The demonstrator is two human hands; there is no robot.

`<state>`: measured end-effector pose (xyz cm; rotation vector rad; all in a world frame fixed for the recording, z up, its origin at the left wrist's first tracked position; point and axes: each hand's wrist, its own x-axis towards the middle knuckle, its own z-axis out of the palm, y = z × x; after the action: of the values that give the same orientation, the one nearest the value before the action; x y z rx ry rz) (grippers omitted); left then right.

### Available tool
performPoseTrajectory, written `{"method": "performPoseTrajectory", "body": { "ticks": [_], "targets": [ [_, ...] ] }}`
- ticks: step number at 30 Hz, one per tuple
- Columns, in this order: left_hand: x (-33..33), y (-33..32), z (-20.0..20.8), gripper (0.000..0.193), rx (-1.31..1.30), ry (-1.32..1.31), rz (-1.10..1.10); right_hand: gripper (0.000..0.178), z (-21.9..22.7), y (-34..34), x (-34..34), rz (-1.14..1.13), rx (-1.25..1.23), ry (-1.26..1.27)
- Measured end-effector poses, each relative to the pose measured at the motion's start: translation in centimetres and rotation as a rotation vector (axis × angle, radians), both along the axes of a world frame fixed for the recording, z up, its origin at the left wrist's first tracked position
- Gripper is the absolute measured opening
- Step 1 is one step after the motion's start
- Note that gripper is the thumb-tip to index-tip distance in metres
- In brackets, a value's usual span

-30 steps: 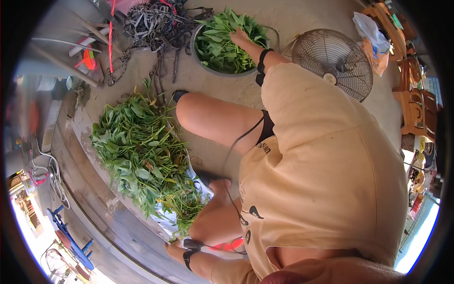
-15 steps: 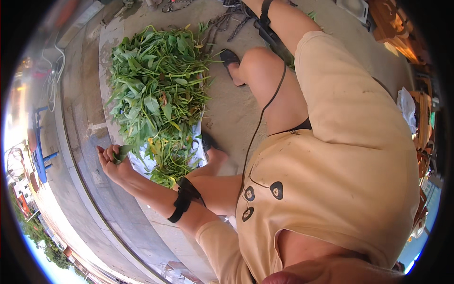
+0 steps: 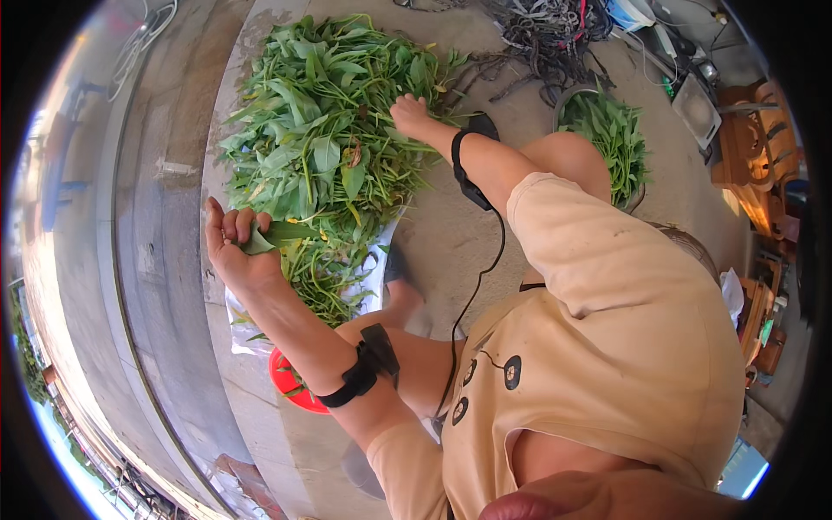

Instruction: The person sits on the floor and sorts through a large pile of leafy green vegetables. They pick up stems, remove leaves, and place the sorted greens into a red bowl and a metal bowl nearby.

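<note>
A large heap of leafy green stems (image 3: pixel 325 130) lies on a white sheet (image 3: pixel 374 270) on the ground in front of me. Left of the heap, my left hand (image 3: pixel 243 247) is raised palm up, with curled fingers closed around a few green leaves (image 3: pixel 282 234). My right hand (image 3: pixel 411 118) has its fingers bent against the heap's right edge and seems to pinch some stems there; the fingertips are partly hidden. Below my left forearm, a red basin (image 3: pixel 290 386) with a few green pieces is partly covered.
Beyond my right knee stands a round container (image 3: pixel 562 108) filled with leafy greens. Dark tangled strips (image 3: pixel 550 43) lie farther off. Wooden furniture (image 3: pixel 750 143) is at the right. A cable (image 3: pixel 485 276) hangs from my right forearm strap. Paved ground (image 3: pixel 165 260) runs along the left.
My right hand has come from the far top right to the heap's edge. My left hand still holds the leaves. With the view shifted, the container of greens and the red basin now show.
</note>
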<state>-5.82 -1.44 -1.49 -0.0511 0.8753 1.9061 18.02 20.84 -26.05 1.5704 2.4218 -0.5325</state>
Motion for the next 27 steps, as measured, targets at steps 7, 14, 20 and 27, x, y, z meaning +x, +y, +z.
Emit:
{"method": "performPoseTrajectory", "body": {
  "ticks": [7,14,20,27],
  "targets": [
    [-0.3,-0.3,0.0,0.016,-0.02,0.024,0.043,0.026,6.8,3.1,-0.2,0.106,-0.142,0.679],
    [0.6,1.1,-1.4,0.022,-0.142,0.144,0.031,0.027,17.4,0.0,0.4,0.071,-0.54,1.0],
    [3.3,2.6,-1.0,0.026,-0.266,0.387,-0.133,0.022,22.0,-4.1,0.9,0.171,-0.766,1.18],
    [5.3,2.8,-0.5,0.03,-0.106,0.514,-0.183,0.023,22.4,-7.0,0.5,0.342,-0.691,0.956]
  ]
}}
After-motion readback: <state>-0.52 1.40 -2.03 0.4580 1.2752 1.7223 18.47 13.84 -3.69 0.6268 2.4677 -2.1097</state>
